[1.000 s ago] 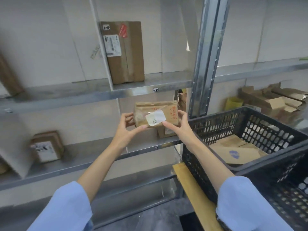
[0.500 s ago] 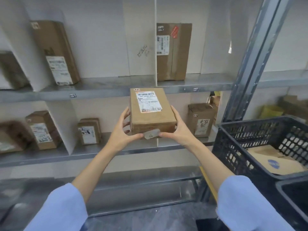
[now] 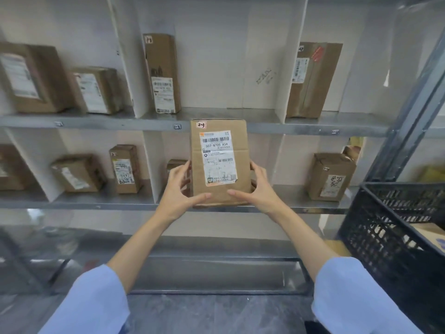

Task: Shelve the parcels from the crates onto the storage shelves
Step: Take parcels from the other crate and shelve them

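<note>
A brown cardboard parcel [image 3: 220, 184] with a white barcode label and a small "2-3" tag stands upright in front of the shelves. My left hand [image 3: 177, 194] grips its left side, thumb across the lower front. My right hand [image 3: 258, 191] grips its right side the same way. The parcel hangs in front of the lower metal shelf [image 3: 96, 203], before a bay holding a small box [image 3: 174, 163] mostly hidden behind it. The black crate [image 3: 395, 239] sits at the right with a brown parcel [image 3: 433, 235] inside.
The upper shelf [image 3: 313, 127] carries several upright parcels between white dividers, such as a tall box [image 3: 162, 73] and a taped box [image 3: 313, 80]. More boxes stand on the lower shelf at left [image 3: 125, 168] and right [image 3: 331, 177]. A steel upright [image 3: 414, 112] rises at the right.
The parcel has been turned upright so its label faces me and raised slightly. My view has swung left, bringing more shelf bays in and pushing the crate toward the right edge.
</note>
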